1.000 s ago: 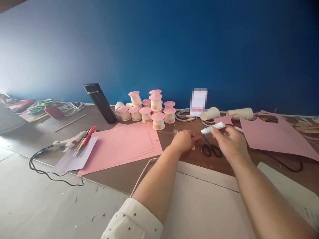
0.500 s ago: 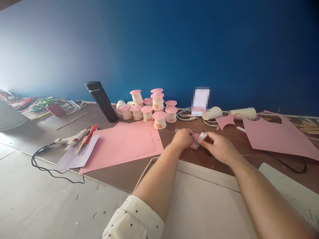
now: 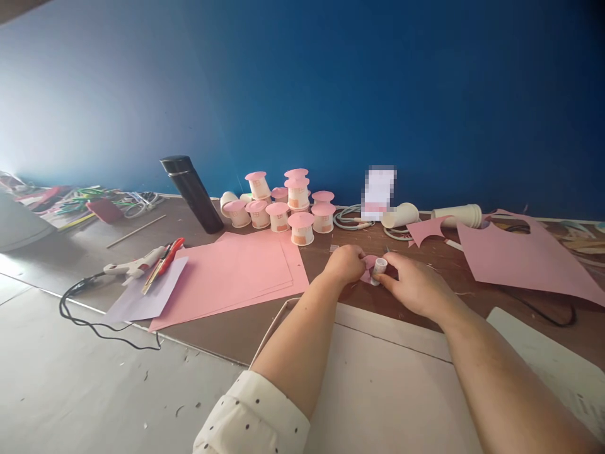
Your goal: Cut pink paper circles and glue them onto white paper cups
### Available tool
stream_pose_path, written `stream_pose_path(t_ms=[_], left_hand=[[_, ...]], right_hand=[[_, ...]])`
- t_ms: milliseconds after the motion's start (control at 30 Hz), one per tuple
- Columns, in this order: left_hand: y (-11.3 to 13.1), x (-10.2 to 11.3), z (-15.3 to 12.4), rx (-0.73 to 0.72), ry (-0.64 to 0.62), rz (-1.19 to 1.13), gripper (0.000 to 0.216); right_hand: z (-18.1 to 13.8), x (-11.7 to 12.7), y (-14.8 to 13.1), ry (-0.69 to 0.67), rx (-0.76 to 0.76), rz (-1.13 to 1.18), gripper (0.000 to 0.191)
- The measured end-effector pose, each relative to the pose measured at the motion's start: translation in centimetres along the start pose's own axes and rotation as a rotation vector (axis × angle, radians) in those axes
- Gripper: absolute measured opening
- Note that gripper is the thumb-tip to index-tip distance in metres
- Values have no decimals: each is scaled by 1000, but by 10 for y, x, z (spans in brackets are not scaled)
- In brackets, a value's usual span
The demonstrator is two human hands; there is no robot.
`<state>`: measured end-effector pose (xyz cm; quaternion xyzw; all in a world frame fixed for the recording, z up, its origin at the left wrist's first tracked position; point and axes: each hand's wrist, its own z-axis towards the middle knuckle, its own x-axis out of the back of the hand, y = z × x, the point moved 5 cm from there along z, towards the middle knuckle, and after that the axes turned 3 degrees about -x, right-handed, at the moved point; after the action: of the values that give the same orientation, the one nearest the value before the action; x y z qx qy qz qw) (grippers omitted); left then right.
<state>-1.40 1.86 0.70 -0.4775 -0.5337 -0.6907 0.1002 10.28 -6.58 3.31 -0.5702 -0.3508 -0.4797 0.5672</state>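
Between the fingers of my right hand (image 3: 413,280) is a small white glue stick (image 3: 379,267), held nearly upright. Its lower end meets a small pink paper piece (image 3: 367,270) on the brown table. My left hand (image 3: 346,263) is closed at the left edge of that piece, pinching it; part of the paper is hidden by the fingers. Behind my left hand stand several upturned paper cups with pink paper roofs (image 3: 301,221), some stacked, with windows and doors marked on their sides.
Pink sheets (image 3: 236,274) lie left, beside a red utility knife (image 3: 170,255) and a glue gun (image 3: 135,268) with its cord. A black flask (image 3: 191,192) stands behind them. Paper cups (image 3: 456,216) and cut pink paper (image 3: 524,255) lie right. A pale box (image 3: 387,378) is below my arms.
My right hand has turned the glue stick from a tilt to nearly upright over the pink piece. My left hand stays in place.
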Motion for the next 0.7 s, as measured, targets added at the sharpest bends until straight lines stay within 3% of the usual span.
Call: stream_pose_path(t_ms=[233, 467, 700], left_hand=[[0, 1, 0, 19, -6, -11, 17], [2, 3, -2, 26, -18, -38, 17], [0, 1, -1, 29, -17, -35, 18]], right_hand=[[5, 10, 18, 226, -142, 103, 19], [5, -5, 3, 34, -68, 164, 20], [4, -7, 4, 37, -27, 44, 17]])
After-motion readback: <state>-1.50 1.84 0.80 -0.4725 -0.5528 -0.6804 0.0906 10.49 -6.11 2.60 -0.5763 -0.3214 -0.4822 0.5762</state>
